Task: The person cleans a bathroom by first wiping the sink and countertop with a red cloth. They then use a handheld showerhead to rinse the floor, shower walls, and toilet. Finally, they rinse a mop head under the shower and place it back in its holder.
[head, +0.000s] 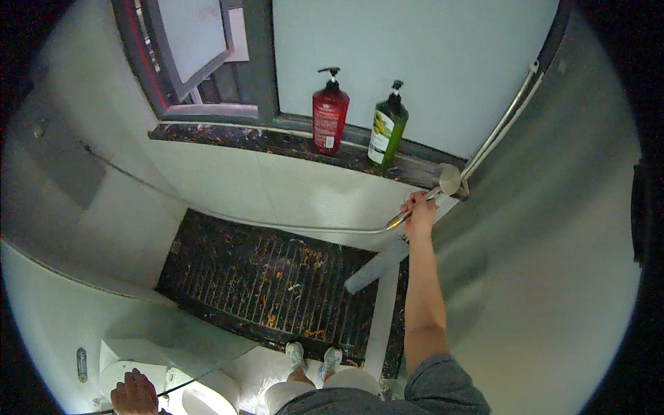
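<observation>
My right hand [419, 213] is wrapped around the metal handle of a hand-held shower head [447, 180], close to the sill's right end. A flexible shower hose [290, 227] runs from the handle leftward to the wall. At the bottom left, my left hand [134, 393] is beside a thin dark edge [179, 386] over the toilet area; whether it grips that edge cannot be seen. A red pump bottle [330, 119] and a green pump bottle [387, 129] stand upright on the dark stone sill [233, 141], left of the shower head.
Below is a grooved dark stone shower floor [270, 282], with a pale strip [376, 264] across its right part. A slanted metal rail [500, 124] runs along the right wall. The window sash [197, 41] stands open at upper left. A white toilet [205, 397] is at lower left.
</observation>
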`<state>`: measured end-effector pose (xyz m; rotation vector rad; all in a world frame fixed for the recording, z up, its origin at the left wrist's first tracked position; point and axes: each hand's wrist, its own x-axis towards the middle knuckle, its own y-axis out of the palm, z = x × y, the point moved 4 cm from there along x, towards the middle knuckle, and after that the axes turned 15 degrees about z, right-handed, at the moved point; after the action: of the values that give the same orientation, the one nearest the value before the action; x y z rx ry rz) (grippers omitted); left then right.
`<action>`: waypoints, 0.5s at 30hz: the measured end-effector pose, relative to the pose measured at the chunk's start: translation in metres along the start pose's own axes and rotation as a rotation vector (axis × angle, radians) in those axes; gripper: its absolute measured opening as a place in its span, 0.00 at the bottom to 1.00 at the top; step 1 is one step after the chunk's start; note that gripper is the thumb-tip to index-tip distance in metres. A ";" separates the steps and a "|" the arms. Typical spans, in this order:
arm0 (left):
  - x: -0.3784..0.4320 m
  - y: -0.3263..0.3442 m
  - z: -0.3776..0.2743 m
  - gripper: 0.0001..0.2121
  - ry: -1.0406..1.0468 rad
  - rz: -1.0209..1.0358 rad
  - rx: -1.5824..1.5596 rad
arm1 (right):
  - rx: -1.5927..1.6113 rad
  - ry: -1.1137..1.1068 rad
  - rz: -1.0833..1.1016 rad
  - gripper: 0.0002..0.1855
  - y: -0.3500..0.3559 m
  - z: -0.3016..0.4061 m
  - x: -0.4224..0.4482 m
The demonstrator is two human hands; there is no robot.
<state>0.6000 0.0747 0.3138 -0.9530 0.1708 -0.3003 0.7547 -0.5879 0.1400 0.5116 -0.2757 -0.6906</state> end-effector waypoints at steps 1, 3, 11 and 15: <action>0.001 -0.002 -0.002 0.06 0.005 -0.025 -0.031 | -0.015 0.010 0.038 0.04 0.015 -0.001 -0.005; 0.003 -0.009 -0.007 0.07 -0.020 -0.069 -0.028 | -0.011 0.081 0.097 0.05 0.037 -0.008 -0.009; -0.004 -0.023 -0.004 0.08 0.120 -0.385 -0.022 | -0.003 0.183 0.307 0.09 0.141 -0.050 -0.017; 0.001 -0.020 -0.004 0.07 0.111 -0.412 0.020 | 0.074 0.213 0.415 0.10 0.200 -0.079 -0.020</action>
<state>0.5967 0.0603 0.3280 -0.9487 0.0714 -0.7334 0.8787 -0.4151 0.1791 0.5722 -0.1984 -0.2205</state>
